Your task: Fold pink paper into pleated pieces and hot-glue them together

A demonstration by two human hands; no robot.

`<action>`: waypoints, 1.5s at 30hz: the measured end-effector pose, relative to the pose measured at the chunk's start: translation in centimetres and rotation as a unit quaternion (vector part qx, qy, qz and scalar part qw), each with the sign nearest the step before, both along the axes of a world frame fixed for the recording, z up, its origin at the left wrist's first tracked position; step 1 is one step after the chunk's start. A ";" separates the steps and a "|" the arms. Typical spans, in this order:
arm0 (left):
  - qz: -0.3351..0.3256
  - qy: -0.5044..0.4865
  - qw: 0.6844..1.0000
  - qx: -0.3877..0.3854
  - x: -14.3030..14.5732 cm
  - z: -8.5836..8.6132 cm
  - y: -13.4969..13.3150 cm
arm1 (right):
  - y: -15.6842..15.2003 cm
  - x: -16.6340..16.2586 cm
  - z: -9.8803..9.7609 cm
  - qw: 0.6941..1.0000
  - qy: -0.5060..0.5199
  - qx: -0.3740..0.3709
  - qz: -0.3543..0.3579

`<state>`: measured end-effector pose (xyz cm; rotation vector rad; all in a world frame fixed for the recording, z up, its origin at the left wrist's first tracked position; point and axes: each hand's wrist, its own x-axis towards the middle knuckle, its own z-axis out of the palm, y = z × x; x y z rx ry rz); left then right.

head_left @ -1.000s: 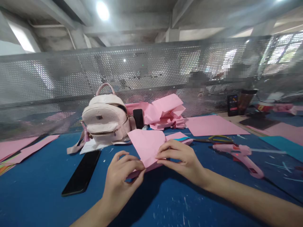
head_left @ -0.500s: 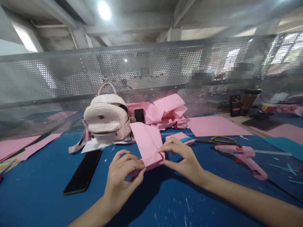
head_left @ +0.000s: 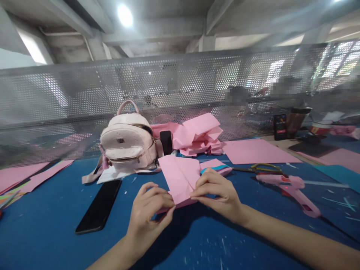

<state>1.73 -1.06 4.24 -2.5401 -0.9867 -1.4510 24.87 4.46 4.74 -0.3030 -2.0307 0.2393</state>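
A folded piece of pink paper (head_left: 181, 176) is held between my two hands, just above the blue table. My left hand (head_left: 152, 213) pinches its lower left corner with thumb and fingers. At the lower right edge, my right hand (head_left: 218, 193) pinches the paper, thumb below and fingers on top. A crease runs slantwise across the paper's face. Right behind my right hand lies a small folded pink paper piece with a blue stripe (head_left: 218, 167). The paper's underside is hidden from me.
A black phone (head_left: 98, 206) lies left of my hands, below a pale pink backpack (head_left: 128, 142). Crumpled pink paper (head_left: 199, 131) sits behind. Right are scissors (head_left: 266, 168), a pink glue gun (head_left: 292, 189) with a cord and a flat pink sheet (head_left: 261, 150). A perforated metal panel (head_left: 168, 90) stands behind.
The upper part of the pink paper has swung lower and opened wider to the right. My right hand's fingers have closed in lower along its edge. My left hand keeps its pinch.
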 end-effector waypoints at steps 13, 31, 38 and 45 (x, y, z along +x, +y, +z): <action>0.014 0.015 0.998 0.061 -0.1 0.1 0.1 | -0.2 0.0 0.2 0.999 -0.028 0.021 -0.031; 0.000 0.037 0.996 0.075 -0.1 0.5 0.0 | -0.5 0.0 0.8 0.997 -0.048 0.038 -0.050; 0.080 0.013 0.996 0.031 0.1 0.4 -0.3 | -0.8 -0.1 0.8 0.995 -0.070 0.048 -0.047; 0.091 0.027 0.990 0.104 0.8 0.7 -0.8 | -1.7 -0.5 0.8 0.992 -0.083 0.081 -0.050</action>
